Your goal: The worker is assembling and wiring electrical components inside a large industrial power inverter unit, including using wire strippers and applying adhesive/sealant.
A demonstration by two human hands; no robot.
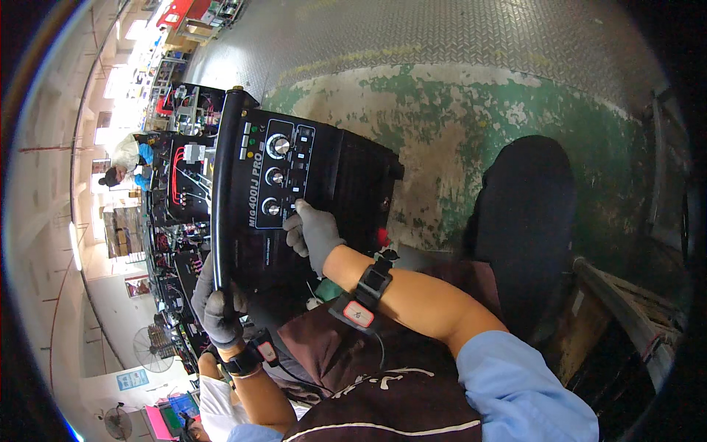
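A black welding machine (331,169) stands before me, its front panel carrying silver knobs (278,146), small switches and coloured lamps. Along one edge of it runs a long black handle bar (225,177). My left hand (221,317), in a grey glove, is wrapped round the lower end of that bar. My right hand (315,234), gloved the same way, is at the panel, one fingertip touching it beside the lowest knob (270,207). The other fingers are curled, with nothing visible in them. Both wrists wear black straps with small boxes.
Open machine chassis (184,173) with red wires line up at the left. One person (132,162) is among them; another in a white shirt (219,409) is at lower left. A dark padded shape (526,214) and a wooden frame (626,309) are at right. Worn green floor (442,103) meets metal plating.
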